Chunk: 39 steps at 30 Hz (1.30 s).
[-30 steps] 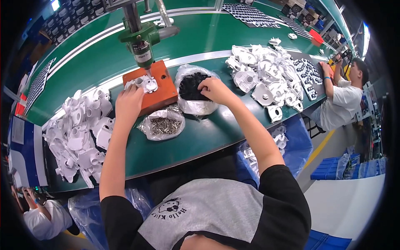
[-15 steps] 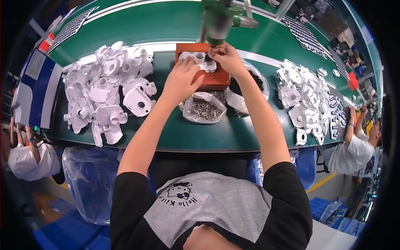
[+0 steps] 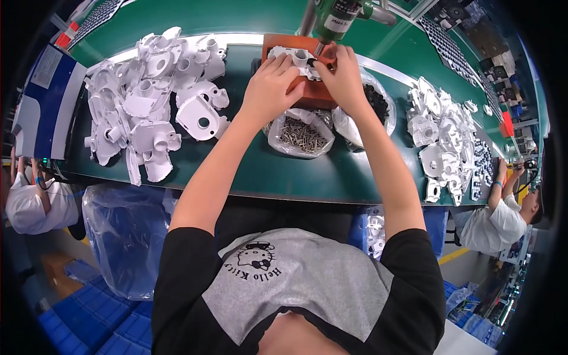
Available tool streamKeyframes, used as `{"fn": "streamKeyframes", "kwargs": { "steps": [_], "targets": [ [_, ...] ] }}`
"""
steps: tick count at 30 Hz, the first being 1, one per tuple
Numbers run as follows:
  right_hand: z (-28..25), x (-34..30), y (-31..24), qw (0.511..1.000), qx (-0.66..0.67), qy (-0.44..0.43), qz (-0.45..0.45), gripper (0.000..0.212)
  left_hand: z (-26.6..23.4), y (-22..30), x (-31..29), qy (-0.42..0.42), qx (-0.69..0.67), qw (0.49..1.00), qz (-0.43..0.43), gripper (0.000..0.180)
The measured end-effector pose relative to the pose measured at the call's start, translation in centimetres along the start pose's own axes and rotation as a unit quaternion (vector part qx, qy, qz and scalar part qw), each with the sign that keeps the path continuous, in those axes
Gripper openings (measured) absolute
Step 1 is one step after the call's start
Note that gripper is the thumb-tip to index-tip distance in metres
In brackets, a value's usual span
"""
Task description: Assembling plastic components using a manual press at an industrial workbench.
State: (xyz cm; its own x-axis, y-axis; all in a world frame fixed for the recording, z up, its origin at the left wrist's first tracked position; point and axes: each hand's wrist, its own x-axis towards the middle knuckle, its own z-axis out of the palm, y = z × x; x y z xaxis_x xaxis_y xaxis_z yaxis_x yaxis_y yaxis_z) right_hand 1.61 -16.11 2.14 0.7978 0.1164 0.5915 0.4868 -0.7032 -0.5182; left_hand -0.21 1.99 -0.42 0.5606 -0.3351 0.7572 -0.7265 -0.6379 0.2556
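Note:
A white plastic housing (image 3: 300,58) lies on an orange fixture block (image 3: 307,97), with a dark round piece at its right side. My left hand (image 3: 273,89) rests on the housing's left part, fingers laid over it and thumb held apart. At the opposite side, my right hand (image 3: 344,80) has its thumb by the dark piece, with its fingers spread from the thumb near the block's right edge. Whether those fingertips pinch anything small is hidden. Just above the housing comes the metal tip of a green powered driver (image 3: 340,18).
In front of the block sits a clear bag of metal screws (image 3: 302,135). A bag of black parts (image 3: 376,103) stands beside my right forearm. White housings are piled at left (image 3: 142,103) and right (image 3: 441,136). A blue-white machine (image 3: 47,89) borders the left; co-workers sit at both sides.
The view has shifted, so the bench appears higher. My right hand has moved from the driver's tip to the housing's right side. The driver tip looks higher and farther right of the housing.

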Motion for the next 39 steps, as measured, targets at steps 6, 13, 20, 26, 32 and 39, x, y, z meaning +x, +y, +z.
{"fn": "streamKeyframes", "kwargs": {
  "steps": [6, 13, 20, 26, 32, 39],
  "targets": [
    [-1.5, -8.1, -4.8, 0.961, -0.018, -0.195, -0.197, 0.012, 0.1, 0.2, -0.1, 0.006, -0.003, 1.0, 0.001, 0.022],
    [0.5, -9.6, -3.3, 0.948, -0.068, -0.211, -0.228, 0.01, 0.1, 0.3, 0.0, 0.007, -0.002, 1.0, -0.006, 0.022],
    [0.9, -9.1, -4.0, 0.945, -0.093, -0.193, -0.247, 0.009, 0.1, 0.2, -0.1, 0.009, 0.0, 1.0, -0.01, 0.024],
    [1.1, -8.8, -3.9, 0.934, -0.12, -0.232, -0.246, 0.014, 0.0, 0.3, 0.0, 0.004, -0.006, 1.0, -0.025, 0.024],
    [0.3, -8.5, -4.4, 0.953, -0.077, -0.227, -0.187, 0.009, 0.0, 0.3, -0.1, -0.002, -0.011, 1.0, -0.024, 0.024],
    [-4.6, -4.8, -5.0, 0.939, 0.153, -0.293, 0.098, 0.011, 0.1, 0.0, -0.3, -0.013, -0.022, 0.999, -0.028, 0.026]
  ]
}}
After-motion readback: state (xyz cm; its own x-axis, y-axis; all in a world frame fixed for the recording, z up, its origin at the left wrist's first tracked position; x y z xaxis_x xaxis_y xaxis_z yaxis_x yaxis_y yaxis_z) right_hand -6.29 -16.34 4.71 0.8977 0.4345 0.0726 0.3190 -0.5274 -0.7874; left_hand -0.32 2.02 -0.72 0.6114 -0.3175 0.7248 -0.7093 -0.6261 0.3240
